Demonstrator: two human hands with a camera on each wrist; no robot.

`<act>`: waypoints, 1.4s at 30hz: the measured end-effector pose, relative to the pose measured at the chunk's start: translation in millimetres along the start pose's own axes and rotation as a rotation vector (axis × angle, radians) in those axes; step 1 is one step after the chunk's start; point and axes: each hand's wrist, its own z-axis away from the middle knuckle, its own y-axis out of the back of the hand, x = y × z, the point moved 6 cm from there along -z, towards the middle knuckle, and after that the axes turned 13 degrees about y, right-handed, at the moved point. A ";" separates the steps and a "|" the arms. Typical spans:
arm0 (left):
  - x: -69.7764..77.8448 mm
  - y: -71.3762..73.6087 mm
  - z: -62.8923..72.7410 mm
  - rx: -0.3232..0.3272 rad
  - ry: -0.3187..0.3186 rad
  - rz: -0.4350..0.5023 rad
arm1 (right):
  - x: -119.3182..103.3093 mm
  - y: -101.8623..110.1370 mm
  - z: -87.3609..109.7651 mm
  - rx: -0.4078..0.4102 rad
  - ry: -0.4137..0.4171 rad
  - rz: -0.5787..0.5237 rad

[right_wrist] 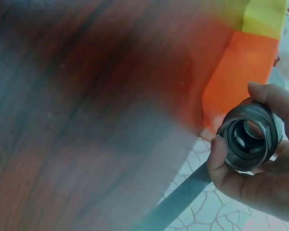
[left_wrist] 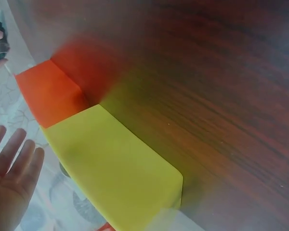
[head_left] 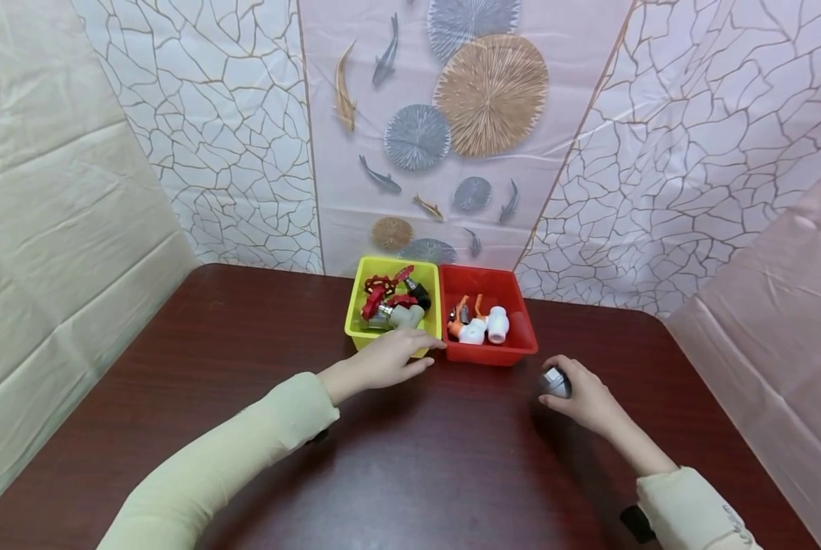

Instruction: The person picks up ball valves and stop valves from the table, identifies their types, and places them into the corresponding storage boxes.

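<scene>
My right hand (head_left: 586, 393) holds a grey valve (head_left: 557, 383) above the table, to the right of the red bin (head_left: 489, 354). In the right wrist view, thumb and fingers grip the valve (right_wrist: 269, 122) around its body, and its round, threaded opening faces the camera. A long grey strip runs off beside it; whether that is its lever I cannot tell. My left hand (head_left: 386, 360) hovers at the near side of the yellow bin (head_left: 350, 321) with nothing in it. Its fingers look extended in the left wrist view, where the bin's yellow wall (left_wrist: 115, 159) fills the middle.
In the yellow bin lie several valves with red handles (head_left: 374, 302) and grey bodies. White plastic valves (head_left: 498, 325) with orange handles lie in the red bin. Both bins stand side by side at the back of the dark wooden table (head_left: 424, 458), before a patterned backdrop (head_left: 245, 137).
</scene>
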 end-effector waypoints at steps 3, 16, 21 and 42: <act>0.8 -0.6 -7.5 0.015 0.013 -0.026 | -0.2 7.0 -1.6 0.016 -0.003 -0.001; -4.6 -22.9 -42.6 -0.122 0.167 -0.119 | -6.3 22.1 -7.7 0.043 0.006 0.002; -10.9 -32.6 -57.4 -0.156 0.239 -0.148 | -7.4 22.0 -8.6 0.038 0.016 0.005; -12.3 -39.5 -68.3 -0.305 0.342 -0.244 | -18.6 33.8 -21.2 0.117 0.053 0.022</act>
